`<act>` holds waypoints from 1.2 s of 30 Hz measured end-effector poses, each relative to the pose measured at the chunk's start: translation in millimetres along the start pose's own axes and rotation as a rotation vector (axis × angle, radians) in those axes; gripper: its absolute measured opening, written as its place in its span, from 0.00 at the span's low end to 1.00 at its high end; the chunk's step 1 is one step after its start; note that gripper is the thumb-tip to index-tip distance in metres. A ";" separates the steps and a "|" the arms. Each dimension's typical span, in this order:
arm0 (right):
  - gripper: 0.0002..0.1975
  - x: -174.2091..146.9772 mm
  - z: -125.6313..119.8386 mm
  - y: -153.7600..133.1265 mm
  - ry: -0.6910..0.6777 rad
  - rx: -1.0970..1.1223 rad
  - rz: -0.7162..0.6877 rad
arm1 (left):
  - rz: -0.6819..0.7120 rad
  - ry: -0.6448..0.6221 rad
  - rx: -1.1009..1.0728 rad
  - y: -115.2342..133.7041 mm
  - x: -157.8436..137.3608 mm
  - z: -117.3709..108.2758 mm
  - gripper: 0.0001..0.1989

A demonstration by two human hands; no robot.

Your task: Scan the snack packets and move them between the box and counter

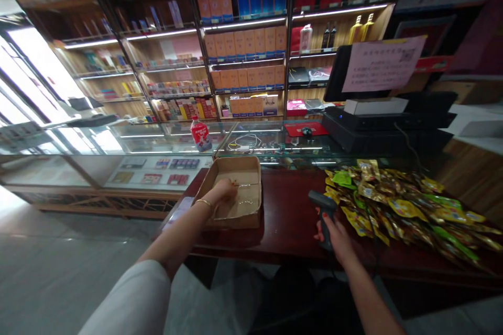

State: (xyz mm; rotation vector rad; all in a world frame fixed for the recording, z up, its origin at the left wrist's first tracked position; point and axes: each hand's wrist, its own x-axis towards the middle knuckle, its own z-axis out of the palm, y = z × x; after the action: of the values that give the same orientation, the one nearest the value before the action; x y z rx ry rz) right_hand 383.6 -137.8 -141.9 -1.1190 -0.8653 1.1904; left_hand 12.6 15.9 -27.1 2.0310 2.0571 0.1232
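Observation:
My left hand [225, 191], with a bangle at the wrist, reaches into an open cardboard box [256, 209] on the dark red counter. Its fingers are curled together near the box floor; what they hold, if anything, is hidden. Shiny clear glints show on the bottom of the box beside it. In my right hand [334, 227] is a dark grey barcode scanner [325, 209], gripped by its handle with the head pointing up and to the left. Just right of the scanner spreads a pile of gold, yellow and green snack packets [387, 201].
Behind the counter [285, 209] runs a glass display case [165, 138] with a red-labelled bottle [200, 134] on top. A black register with a screen [338, 73] stands at the back right. A mouse [307, 132] lies on a red mat. Shelves of boxed goods line the wall.

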 end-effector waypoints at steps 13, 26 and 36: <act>0.32 -25.0 15.8 -14.4 0.055 -0.100 -0.003 | 0.367 0.254 -1.310 125.1 -124.2 107.5 0.33; 0.24 -117.2 34.1 -32.3 -0.009 -0.366 0.080 | 0.350 -0.058 -1.555 120.7 -96.0 180.2 0.42; 0.24 -112.4 39.8 -29.5 -0.047 -0.480 0.081 | 0.370 0.019 -1.417 124.1 -101.0 170.3 0.39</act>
State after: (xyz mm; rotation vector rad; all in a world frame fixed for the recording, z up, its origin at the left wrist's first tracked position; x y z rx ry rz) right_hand 331.9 -240.3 -98.1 -1.5271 -1.1902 1.1052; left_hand 173.0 -100.4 -151.2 1.3292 0.9094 1.2290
